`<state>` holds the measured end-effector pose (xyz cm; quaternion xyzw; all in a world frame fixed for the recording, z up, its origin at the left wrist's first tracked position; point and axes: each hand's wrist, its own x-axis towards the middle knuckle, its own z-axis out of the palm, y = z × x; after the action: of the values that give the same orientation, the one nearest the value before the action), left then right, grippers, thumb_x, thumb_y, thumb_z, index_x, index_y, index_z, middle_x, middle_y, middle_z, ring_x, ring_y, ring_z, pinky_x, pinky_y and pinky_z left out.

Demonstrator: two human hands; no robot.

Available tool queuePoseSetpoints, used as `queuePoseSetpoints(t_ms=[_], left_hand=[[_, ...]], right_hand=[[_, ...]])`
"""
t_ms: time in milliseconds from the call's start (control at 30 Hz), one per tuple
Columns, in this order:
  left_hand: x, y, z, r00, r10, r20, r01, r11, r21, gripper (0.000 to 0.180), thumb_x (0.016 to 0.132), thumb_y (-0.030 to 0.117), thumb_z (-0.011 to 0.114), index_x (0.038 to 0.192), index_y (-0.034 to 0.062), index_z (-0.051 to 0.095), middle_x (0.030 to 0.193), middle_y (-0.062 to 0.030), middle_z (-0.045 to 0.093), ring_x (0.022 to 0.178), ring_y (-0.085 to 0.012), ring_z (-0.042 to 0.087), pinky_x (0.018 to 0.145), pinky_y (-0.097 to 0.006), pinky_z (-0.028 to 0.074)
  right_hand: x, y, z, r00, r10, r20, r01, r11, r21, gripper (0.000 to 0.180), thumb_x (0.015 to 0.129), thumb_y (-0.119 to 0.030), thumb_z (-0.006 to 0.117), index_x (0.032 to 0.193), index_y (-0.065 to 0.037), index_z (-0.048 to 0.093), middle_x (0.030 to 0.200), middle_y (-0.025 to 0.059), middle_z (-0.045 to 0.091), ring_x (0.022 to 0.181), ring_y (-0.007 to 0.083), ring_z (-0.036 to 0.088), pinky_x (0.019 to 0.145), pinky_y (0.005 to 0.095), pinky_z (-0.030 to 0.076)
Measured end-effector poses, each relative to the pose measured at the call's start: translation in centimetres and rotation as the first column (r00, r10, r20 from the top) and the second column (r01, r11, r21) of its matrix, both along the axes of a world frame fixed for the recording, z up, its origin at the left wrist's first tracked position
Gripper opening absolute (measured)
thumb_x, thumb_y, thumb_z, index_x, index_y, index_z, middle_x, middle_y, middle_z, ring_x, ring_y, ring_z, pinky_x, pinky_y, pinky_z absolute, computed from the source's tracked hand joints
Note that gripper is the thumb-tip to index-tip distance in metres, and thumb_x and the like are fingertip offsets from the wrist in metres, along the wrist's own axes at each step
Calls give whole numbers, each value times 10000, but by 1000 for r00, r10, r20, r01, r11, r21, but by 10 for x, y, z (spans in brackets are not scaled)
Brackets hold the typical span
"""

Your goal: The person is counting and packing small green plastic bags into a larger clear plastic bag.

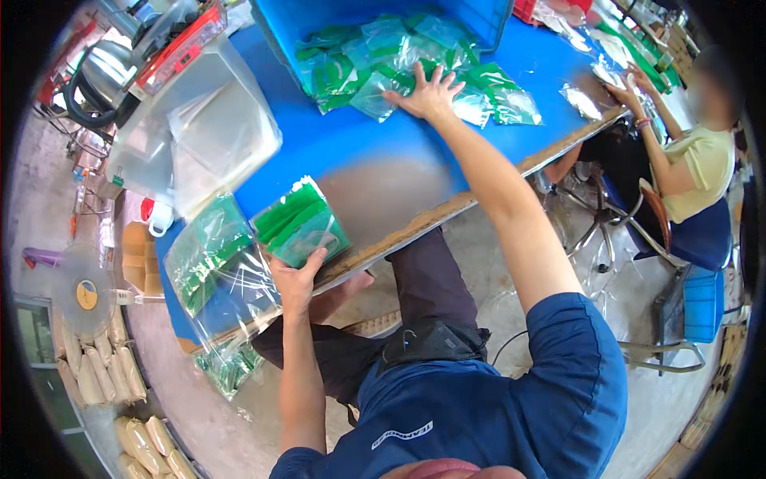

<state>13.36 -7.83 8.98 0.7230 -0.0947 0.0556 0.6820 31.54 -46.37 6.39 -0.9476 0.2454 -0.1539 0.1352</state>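
My left hand [297,281] grips the lower edge of a stack of green clear-plastic packets [297,219], thumb on top, at the table's near edge. The packets stand close together, their green bands showing in layers. Farther off and to the right, my right hand [429,94] lies with fingers spread over a heap of loose green packets [363,60]. That heap spills from a blue crate [277,48] tipped toward me. Beside my left hand, large clear bags [209,251] with green packets inside lie over the table edge.
The blue table [359,140] has a worn brown edge. A clear plastic bin [159,132] stands at the left, near a steel kettle [108,72]. A white cup [159,217] is at the table's left side. At right, another person [686,168] sits handling packets.
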Motion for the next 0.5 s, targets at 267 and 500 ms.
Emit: queuePoseSetpoints(t_ms=[267, 500], left_hand=[[-32, 16, 0, 972, -18, -234, -93, 885, -456, 588, 787, 30, 759, 1328, 48, 528, 1182, -50, 631, 1085, -189, 608, 997, -372, 471], [-98, 51, -13, 732, -479, -485, -220, 508, -833, 544, 899, 51, 677, 1395, 39, 454, 1333, -130, 587, 1257, -311, 559, 1082, -520, 460]], right_hand=[[-61, 107, 4, 907, 408, -107, -416, 906, -73, 1122, 701, -924, 485, 1563, -228, 309, 1586, 300, 221, 1446, 573, 146, 1109, 742, 89], [-143, 150, 36, 693, 709, 128, -671, 700, -242, 779, 919, -660, 495, 1446, -86, 480, 1513, 241, 393, 1436, 446, 297, 1142, 641, 215]])
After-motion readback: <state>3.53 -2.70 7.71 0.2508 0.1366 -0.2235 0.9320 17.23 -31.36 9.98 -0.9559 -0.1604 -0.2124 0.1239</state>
